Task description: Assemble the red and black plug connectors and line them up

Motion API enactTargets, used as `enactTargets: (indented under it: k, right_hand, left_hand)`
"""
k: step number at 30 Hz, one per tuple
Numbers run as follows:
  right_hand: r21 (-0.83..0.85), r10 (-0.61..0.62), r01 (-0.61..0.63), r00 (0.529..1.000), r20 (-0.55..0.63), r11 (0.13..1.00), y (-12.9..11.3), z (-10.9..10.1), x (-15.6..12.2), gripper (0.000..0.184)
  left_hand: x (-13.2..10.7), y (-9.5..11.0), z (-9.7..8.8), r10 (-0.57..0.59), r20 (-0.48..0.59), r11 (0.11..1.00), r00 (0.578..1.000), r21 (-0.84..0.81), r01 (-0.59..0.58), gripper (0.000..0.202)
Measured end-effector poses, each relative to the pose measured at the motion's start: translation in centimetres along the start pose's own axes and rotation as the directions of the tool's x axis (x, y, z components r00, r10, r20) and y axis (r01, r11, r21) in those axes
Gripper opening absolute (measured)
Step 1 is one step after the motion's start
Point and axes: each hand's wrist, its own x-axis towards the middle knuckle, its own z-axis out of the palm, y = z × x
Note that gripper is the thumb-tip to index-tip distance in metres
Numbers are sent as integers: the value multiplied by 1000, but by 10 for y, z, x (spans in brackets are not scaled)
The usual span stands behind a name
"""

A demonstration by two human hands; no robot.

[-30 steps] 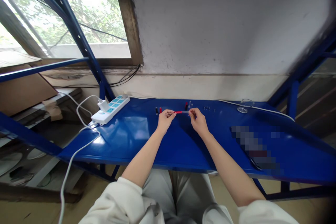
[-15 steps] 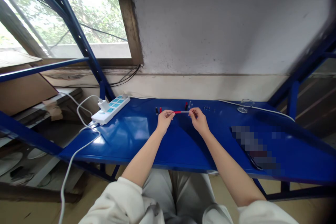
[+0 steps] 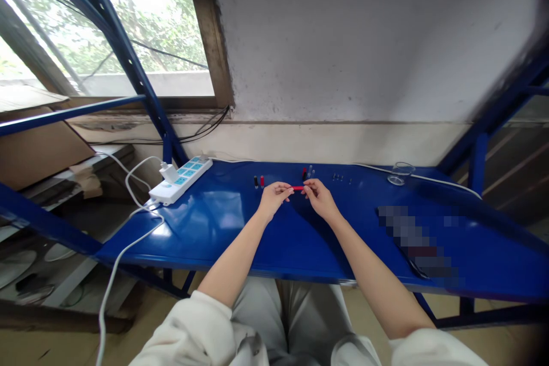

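A slim red tube (image 3: pixel 298 188), which looks like a pen barrel, lies level between my hands above the blue table (image 3: pixel 240 246). My left hand (image 3: pixel 274 197) pinches its left end. My right hand (image 3: pixel 318 195) closes its fingertips at the right end, hiding that end and whatever else may be in them. Past my left hand, a black cylinder (image 3: pixel 256 182) and a red cylinder (image 3: pixel 262 181) stand upright. Beyond my right hand are a red-and-black piece (image 3: pixel 305 173) and clear pieces (image 3: pixel 310 171). Several tiny parts (image 3: pixel 338 176) stand farther right.
A white power strip (image 3: pixel 182 177) with a plug and cable sits at the table's left. Toward the back right is a clear round container (image 3: pixel 401 171). A blurred-out dark item (image 3: pixel 418 243) lies at right. Blue frame posts (image 3: pixel 477 166) flank the table; a wall rises behind.
My hands have come closer together. The thin clear-silver length that showed between the red tube and my right hand is out of sight; red now spans the gap.
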Motion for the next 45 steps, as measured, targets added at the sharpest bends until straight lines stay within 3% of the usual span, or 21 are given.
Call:
enactTargets:
  k: [3, 6, 10, 14, 18, 22, 24, 27, 33, 45]
  right_hand:
    - [-124, -17, 18, 1000, 14, 992, -2, 0, -2, 27]
    - [-193, -1, 5, 1000, 23, 981, -2, 0, -2, 29]
    - [-200, -7, 15, 999, 41, 980, 0, 0, -2, 31]
    - [-191, -44, 51, 998, 42, 980, -1, 0, -3, 31]
    - [-209, -75, 82, 996, 41, 974, -4, -2, -3, 32]
    - [-250, -90, 97, 995, 40, 963, -1, -4, -2, 32]
    - [-262, -87, 95, 995, 41, 960, 1, -4, -1, 31]
    - [-276, -71, 81, 996, 46, 958, 2, -4, -1, 31]
    - [-296, -39, 54, 998, 54, 954, 1, -4, -1, 30]
    - [-305, -15, 35, 997, 70, 952, -2, -6, -1, 29]
  left_hand:
    - [-5, 1, 6, 201, -45, 960, 979, 205, -188, 22]
    - [-10, 4, 13, 405, -19, 815, 914, 461, -352, 17]
    - [-11, 14, 18, 510, 84, 622, 856, 651, -435, 16]
    - [4, 36, 10, 468, 205, 524, 859, 719, -457, 14]
    - [33, 66, -14, 425, 121, 534, 897, 767, -356, 14]
    - [58, 81, -40, 263, 158, 357, 952, 900, -248, 5]
    - [63, 78, -48, 148, 189, 266, 971, 938, -224, 2]
    - [65, 67, -53, 86, 200, 202, 976, 956, -214, 3]
    - [65, 52, -56, 36, 166, 185, 985, 968, -170, 7]
    - [64, 54, -57, -1, 150, 191, 989, 971, -147, 13]
